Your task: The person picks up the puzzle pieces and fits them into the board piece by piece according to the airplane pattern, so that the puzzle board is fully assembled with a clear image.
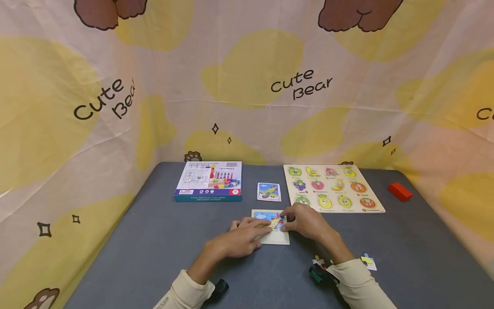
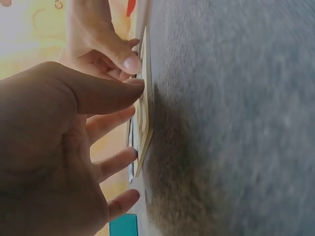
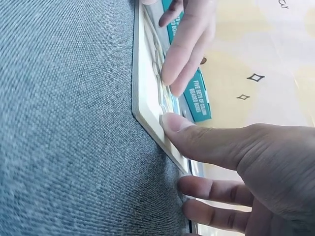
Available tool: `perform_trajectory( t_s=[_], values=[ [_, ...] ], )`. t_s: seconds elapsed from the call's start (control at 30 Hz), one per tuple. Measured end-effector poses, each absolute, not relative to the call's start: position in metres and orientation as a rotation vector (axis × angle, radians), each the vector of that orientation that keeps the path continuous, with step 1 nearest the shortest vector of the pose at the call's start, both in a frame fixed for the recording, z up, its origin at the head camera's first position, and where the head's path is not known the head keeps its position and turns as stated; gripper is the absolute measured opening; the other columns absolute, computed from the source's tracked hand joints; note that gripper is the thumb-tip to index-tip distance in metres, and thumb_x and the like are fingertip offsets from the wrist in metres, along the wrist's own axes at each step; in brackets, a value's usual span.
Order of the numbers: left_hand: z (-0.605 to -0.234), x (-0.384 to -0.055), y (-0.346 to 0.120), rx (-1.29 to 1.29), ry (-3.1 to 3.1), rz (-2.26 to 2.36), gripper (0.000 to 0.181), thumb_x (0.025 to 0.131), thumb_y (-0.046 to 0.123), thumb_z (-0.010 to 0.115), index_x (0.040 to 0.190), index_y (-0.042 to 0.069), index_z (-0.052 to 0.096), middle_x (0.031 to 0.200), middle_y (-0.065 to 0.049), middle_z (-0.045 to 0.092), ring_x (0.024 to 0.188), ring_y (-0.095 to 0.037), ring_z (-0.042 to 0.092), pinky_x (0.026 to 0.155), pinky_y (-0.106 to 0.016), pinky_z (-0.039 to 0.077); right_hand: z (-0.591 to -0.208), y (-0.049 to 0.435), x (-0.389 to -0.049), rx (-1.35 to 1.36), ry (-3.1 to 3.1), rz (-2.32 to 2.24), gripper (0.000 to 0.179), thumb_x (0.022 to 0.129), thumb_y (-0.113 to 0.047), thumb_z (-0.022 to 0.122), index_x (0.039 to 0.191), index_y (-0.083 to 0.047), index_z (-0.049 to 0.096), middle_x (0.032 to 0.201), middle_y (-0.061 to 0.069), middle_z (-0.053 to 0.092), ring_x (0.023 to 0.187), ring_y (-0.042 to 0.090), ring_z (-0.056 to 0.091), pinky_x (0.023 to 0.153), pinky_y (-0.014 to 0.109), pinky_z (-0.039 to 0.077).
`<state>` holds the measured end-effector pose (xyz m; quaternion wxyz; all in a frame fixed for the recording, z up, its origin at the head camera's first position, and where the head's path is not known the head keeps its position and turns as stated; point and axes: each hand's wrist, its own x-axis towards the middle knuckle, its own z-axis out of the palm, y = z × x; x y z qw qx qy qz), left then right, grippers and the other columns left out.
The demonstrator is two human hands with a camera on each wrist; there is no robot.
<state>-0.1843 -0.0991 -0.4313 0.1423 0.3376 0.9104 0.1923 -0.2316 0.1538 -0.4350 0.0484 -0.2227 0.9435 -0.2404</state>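
Observation:
A small jigsaw board (image 1: 281,238) with a pale frame and an airplane picture lies on the table before me. My left hand (image 1: 242,238) rests on its left part, fingers stretched out and fingertips on the picture. At the board's right side, my right hand (image 1: 307,221) has thumb and index finger bent round a jigsaw piece (image 1: 278,222) in the picture. In the right wrist view its thumb (image 3: 179,129) lies on the board's face, with other fingers (image 3: 209,189) beside the edge. A picture card (image 1: 269,192) with a similar airplane lies just behind the board.
Two loose jigsaw pieces (image 1: 368,262) lie near the right forearm, one partly covered by it. Behind stand a flat bead-toy box (image 1: 208,182) at left and a fruit board (image 1: 335,189) at right. A red block (image 1: 400,192) lies at far right, before patterned cloth walls (image 1: 247,86).

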Motion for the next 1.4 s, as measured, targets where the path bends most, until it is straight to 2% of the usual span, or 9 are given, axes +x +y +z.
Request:
perform_trajectory(
  t_s=[0.27,0.43,0.63,0.77,0.93,1.17,1.4],
  values=[
    [-0.434,-0.185,-0.089,1.027,2.651,0.447,0.055,0.107,0.020,0.060,0.161,0.027,0.049,0.167,0.015,0.041,0.152,-0.027,0.036,0.101,-0.052,0.033,-0.436,0.156,-0.230,-0.675,2.881,-0.747,0.036,0.086,-0.029,0.090,0.115,-0.012,0.081,0.082,-0.003,0.060,0.074,0.012,0.051,0.066,0.032,0.043],
    [-0.435,-0.185,-0.088,1.027,2.654,0.414,0.056,0.108,0.022,0.061,0.162,0.027,0.047,0.168,0.015,0.039,0.152,-0.026,0.035,0.098,-0.051,0.034,-0.436,0.159,-0.226,-0.676,2.881,-0.728,0.038,0.087,-0.032,0.089,0.118,-0.013,0.080,0.087,-0.001,0.060,0.078,0.012,0.051,0.068,0.033,0.043],
    [-0.437,-0.186,-0.090,1.070,2.645,0.433,0.056,0.109,0.023,0.058,0.163,0.026,0.044,0.168,0.014,0.038,0.151,-0.027,0.035,0.098,-0.052,0.034,-0.435,0.175,-0.220,-0.787,2.804,-0.770,0.037,0.088,-0.031,0.088,0.118,-0.013,0.080,0.093,-0.003,0.065,0.084,0.013,0.058,0.075,0.034,0.050],
    [-0.448,-0.190,-0.092,1.091,2.656,0.469,0.057,0.108,0.024,0.058,0.163,0.029,0.044,0.168,0.017,0.038,0.152,-0.026,0.035,0.098,-0.054,0.034,-0.435,0.192,-0.213,-0.866,2.735,-0.796,0.038,0.090,-0.032,0.086,0.121,-0.011,0.079,0.099,-0.006,0.068,0.090,0.011,0.061,0.080,0.033,0.052],
    [-0.466,-0.197,-0.095,1.105,2.665,0.509,0.059,0.107,0.025,0.060,0.163,0.032,0.043,0.168,0.019,0.037,0.152,-0.026,0.034,0.099,-0.056,0.033,-0.432,0.211,-0.196,-0.853,2.688,-0.808,0.039,0.091,-0.036,0.085,0.123,-0.014,0.079,0.104,-0.008,0.067,0.095,0.011,0.058,0.082,0.031,0.049],
    [-0.435,-0.184,-0.091,1.010,2.625,0.456,0.057,0.109,0.022,0.058,0.164,0.027,0.043,0.169,0.015,0.037,0.155,-0.022,0.032,0.104,-0.053,0.032,-0.433,0.233,-0.176,-0.915,2.698,-0.791,0.039,0.089,-0.039,0.086,0.121,-0.019,0.080,0.109,-0.013,0.069,0.102,0.008,0.057,0.088,0.034,0.050],
    [-0.435,-0.184,-0.092,1.010,2.613,0.469,0.059,0.108,0.024,0.061,0.165,0.026,0.042,0.169,0.014,0.037,0.155,-0.025,0.031,0.107,-0.055,0.031,-0.434,0.249,-0.162,-0.913,2.704,-0.751,0.035,0.084,-0.040,0.089,0.114,-0.022,0.082,0.106,-0.015,0.067,0.100,0.006,0.055,0.087,0.032,0.049]
  ],
)
